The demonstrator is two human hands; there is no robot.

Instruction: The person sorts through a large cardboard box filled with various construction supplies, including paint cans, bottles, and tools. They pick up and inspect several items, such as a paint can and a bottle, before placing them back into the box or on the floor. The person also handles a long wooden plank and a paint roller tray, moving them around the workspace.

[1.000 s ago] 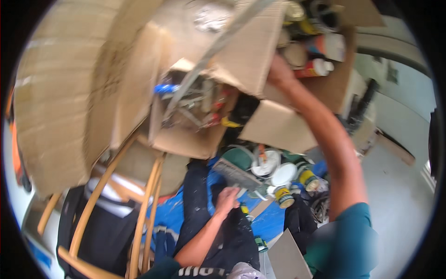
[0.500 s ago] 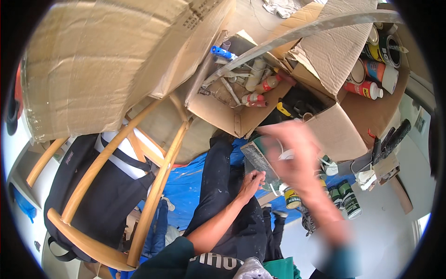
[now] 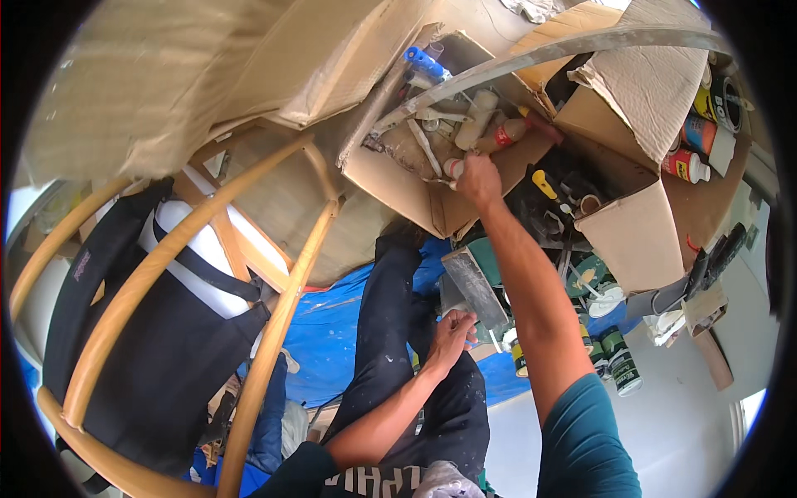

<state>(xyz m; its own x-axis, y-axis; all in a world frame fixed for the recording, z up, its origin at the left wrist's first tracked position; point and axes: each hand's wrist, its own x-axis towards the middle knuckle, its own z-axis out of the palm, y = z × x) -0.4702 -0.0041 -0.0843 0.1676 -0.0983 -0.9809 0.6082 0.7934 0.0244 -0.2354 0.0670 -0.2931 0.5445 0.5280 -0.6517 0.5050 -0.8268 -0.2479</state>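
My right hand reaches into an open cardboard box, its fingers closed round a small red-and-white bottle that they mostly cover. Right beside it lie a larger bottle with a red label and a pale roller sleeve. Above my thigh, my left hand is pinched closed. A bit of blue shows at its fingertips, too small to name. Just beyond those fingers is a long grey slab-like piece, apart from the hand as far as I can tell.
A wooden chair with a black bag stands at the left. A curved grey strip arches over the boxes. A second box holds a yellow-handled tool. Paint tins stand on the right.
My right hand has moved from above the grey slab forward and left into the box, and closed on the small bottle. My left hand has stayed near my thigh. The view has shifted slightly.
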